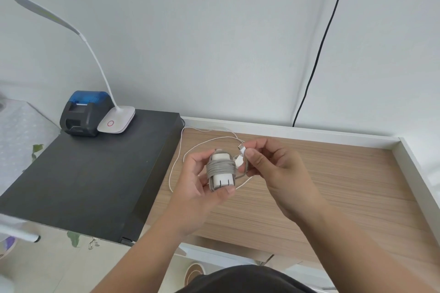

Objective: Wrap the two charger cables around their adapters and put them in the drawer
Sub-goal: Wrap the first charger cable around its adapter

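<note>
Wood makes up the desk [321, 185] under both hands, with a white rim along its back and right side.

Nearest is the left hand [197, 178]. Its fingers and thumb curl round the adapter [221, 171], which stands up with its prongs at the bottom, by the thumb. The gray cable [220, 169] already goes round the adapter's middle in many tight loops, side to side.

Just to the right is the right hand [269, 164]. Its thumb and first finger pinch the loose end of the gray cable, close to the plug [241, 148]. The plug points up and to the left, and only a short bit of cable runs from it back to the loops. So the end sits right beside the adapter, on its right, and the right hand is the one to tuck it in. I think this first wrap is almost done.

Behind the hands, a thin white cable [177, 152] lies on the desk in a big loose loop, not wrapped yet. I cannot see its adapter.

Further left, a black box [95, 173] holds a small printer [83, 114] and a white lamp [116, 120]. I cannot tell where the drawer is. A black wire [319, 54] hangs down the wall.
</note>
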`<state>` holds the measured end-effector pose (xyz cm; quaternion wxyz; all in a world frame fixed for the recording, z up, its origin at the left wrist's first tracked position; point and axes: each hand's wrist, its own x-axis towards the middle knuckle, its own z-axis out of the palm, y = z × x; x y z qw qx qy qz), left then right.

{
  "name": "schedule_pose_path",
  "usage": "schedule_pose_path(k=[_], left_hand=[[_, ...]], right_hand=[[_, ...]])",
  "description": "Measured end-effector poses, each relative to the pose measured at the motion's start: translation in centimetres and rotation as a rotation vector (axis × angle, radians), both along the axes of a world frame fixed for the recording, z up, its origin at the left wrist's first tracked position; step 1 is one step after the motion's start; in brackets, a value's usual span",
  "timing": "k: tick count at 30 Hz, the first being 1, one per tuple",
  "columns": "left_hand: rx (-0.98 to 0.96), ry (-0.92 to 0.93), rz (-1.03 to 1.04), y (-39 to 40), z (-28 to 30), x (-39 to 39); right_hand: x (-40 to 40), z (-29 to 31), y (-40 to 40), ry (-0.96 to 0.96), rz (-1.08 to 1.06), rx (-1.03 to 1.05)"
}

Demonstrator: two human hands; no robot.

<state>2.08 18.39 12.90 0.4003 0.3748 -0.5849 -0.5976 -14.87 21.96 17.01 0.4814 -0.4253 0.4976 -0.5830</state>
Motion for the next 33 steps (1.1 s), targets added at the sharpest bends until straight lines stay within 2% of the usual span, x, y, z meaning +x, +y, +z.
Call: schedule_pose_path(k=[7, 10, 15, 19, 27, 30, 33], left_hand=[[0.048, -0.008, -0.195, -0.3, -0.2, 1.4], [0.091, -0.003, -0.159, -0.3, -0.3, 1.2], [0.209, 0.028, -0.067, -0.3, -0.1, 0.1], [0.269, 0.034, -0.064, -0.1, 0.3, -0.3], [0.220, 0.104, -0.239, -0.4, 0.3, 0.9], [0.121, -0.024, -0.226, -0.6, 0.7, 1.6], [0.027, -0.177, -0.160, -0.7, 1.1, 2.1]], right_hand=[[-0.8, 1.5, 0.2, 0.246, -0.058, 0.172], [-0.6, 2.3, 0.6, 0.300, -0.036, 0.142], [0.0, 2.9, 0.6, 0.571, 0.071, -0.009], [-0.3, 2.6, 0.1, 0.529, 0.100, -0.022], [0.2, 1.8, -0.5, 0.330, 0.155, -0.036], [0.4, 1.4, -0.5, 0.333, 0.170, -0.055], [0.4, 0.8, -0.6, 0.418, 0.174, -0.065]])
